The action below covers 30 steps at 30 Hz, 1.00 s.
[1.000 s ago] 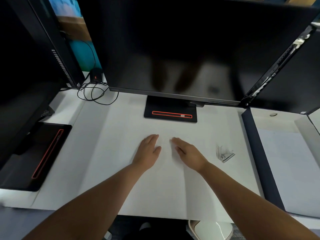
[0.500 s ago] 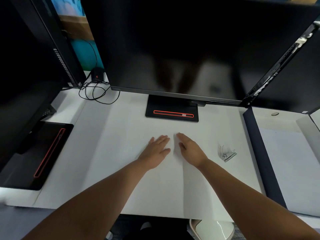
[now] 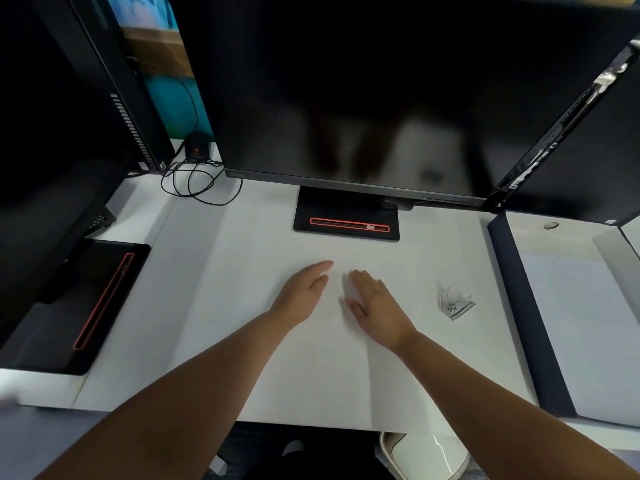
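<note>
My left hand [image 3: 303, 293] and my right hand [image 3: 375, 304] lie side by side, palms down with straight fingers, on the white sheet [image 3: 242, 306] that covers the desk. Neither hand holds anything. The fingertips point toward the black monitor base [image 3: 346, 216] with a red-outlined slot. A small clear bag with screws [image 3: 453, 303] lies on the sheet to the right of my right hand, apart from it.
A large dark monitor [image 3: 363, 81] stands straight ahead. Another monitor [image 3: 52, 133] with its base [image 3: 86, 306] stands at the left, a third [image 3: 588, 133] at the right. Black cables [image 3: 197, 181] coil behind left. A dark blue divider [image 3: 526, 313] borders the sheet on the right.
Both hands slid forward over the sheet, then the right hand drew back a little; they stay flat and close together.
</note>
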Tool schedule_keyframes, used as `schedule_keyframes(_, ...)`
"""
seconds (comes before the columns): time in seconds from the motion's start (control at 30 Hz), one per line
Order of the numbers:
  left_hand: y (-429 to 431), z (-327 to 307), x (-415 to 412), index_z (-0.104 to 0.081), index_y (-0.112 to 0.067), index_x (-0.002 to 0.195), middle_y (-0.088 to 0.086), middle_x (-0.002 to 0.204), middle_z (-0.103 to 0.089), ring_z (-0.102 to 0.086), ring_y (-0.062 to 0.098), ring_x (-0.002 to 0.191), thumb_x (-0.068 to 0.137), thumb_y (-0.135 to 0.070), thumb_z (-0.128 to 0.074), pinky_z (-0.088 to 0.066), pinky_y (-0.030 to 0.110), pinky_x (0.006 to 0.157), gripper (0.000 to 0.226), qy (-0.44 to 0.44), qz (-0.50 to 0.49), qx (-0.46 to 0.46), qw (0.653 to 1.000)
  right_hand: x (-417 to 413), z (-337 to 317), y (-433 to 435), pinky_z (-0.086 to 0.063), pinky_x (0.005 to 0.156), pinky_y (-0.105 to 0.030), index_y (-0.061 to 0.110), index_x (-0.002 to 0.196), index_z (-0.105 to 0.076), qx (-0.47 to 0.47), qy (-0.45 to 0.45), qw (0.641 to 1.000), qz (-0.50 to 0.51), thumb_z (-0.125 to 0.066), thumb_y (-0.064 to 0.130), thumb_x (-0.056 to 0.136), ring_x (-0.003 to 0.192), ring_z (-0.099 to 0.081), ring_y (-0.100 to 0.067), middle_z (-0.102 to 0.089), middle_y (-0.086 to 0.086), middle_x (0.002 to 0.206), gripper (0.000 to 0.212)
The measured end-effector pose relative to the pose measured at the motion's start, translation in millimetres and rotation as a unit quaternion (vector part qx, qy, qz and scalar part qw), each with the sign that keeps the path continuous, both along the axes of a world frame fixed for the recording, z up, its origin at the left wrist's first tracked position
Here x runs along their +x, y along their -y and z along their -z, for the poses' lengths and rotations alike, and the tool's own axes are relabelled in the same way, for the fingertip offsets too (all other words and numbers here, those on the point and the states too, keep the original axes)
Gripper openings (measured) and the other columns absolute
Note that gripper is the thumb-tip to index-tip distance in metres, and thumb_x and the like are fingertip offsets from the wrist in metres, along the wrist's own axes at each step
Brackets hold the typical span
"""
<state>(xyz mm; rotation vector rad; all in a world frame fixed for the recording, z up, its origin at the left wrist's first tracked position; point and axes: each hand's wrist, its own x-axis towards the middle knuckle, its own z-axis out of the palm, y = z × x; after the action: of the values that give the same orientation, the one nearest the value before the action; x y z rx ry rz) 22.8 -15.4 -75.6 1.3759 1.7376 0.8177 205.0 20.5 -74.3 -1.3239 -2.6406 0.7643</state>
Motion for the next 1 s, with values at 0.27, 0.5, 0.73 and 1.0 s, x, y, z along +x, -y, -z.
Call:
schedule_keyframes(0.27,17,13,-34,-0.035,-0.018,0.146,0.002,0.158,-0.022,-0.005,0.016,0.149,0.098,-0.009,-0.036,0.003,0.036,0.119,0.049,-0.229,0.021,-0.014,0.973,-23,10,47,0.01,0.112,-0.049,0.026,0.15,-0.013,0.118,0.11,0.975,-0.152,-0.008,0.06,0.095,0.146,0.006,-0.023,-0.009,0.005,0.158,0.065)
schedule_keyframes(0.5,26,14,-38,-0.03,-0.013,0.148,0.001,0.159,-0.02,-0.006,0.014,0.149,0.099,-0.01,-0.033,0.004,0.033,0.119,0.049,-0.238,0.033,-0.017,0.971,-4,12,30,0.023,0.112,-0.046,0.029,0.149,0.007,0.084,0.147,0.984,-0.055,0.008,0.063,0.087,0.141,0.029,-0.016,0.015,0.009,0.158,0.071)
schedule_keyframes(0.73,28,1,-28,-0.015,-0.013,0.152,0.0,0.161,-0.012,-0.002,0.013,0.149,0.102,-0.01,-0.027,0.004,0.021,0.115,0.051,-0.174,0.008,-0.042,0.984,-38,7,33,0.018,0.113,-0.054,0.035,0.149,0.006,0.06,0.152,0.985,-0.047,0.002,0.062,0.089,0.143,0.027,-0.021,0.017,0.003,0.159,0.067)
schedule_keyframes(1.0,21,2,-25,-0.022,-0.013,0.151,0.001,0.16,-0.017,-0.007,0.011,0.148,0.102,-0.009,-0.031,0.006,0.016,0.113,0.05,-0.168,0.046,-0.03,0.984,-45,5,16,0.016,0.111,-0.057,0.03,0.15,0.002,0.059,0.184,0.981,0.008,0.013,0.063,0.08,0.144,0.022,-0.025,0.013,0.001,0.16,0.078)
